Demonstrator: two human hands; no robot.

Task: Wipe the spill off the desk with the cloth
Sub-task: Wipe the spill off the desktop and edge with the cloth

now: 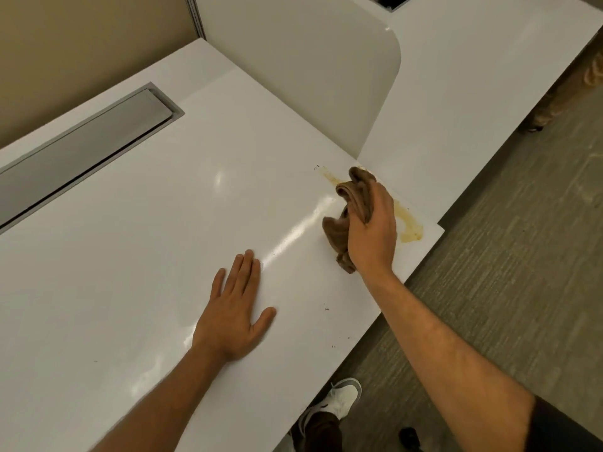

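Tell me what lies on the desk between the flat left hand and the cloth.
Head view: only bare, glossy desk lies between the left hand and the cloth, crossed by a streak of glare.

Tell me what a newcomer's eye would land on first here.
First, the right hand bunching a crumpled brown cloth near the glossy white desk's right corner. Next, the yellowish-brown spill streaked beside that cloth, along the desk's edge. Then the left hand, pressed flat on the desktop nearer the person.

Grey carpet (509,288) — white shoe (342,399).
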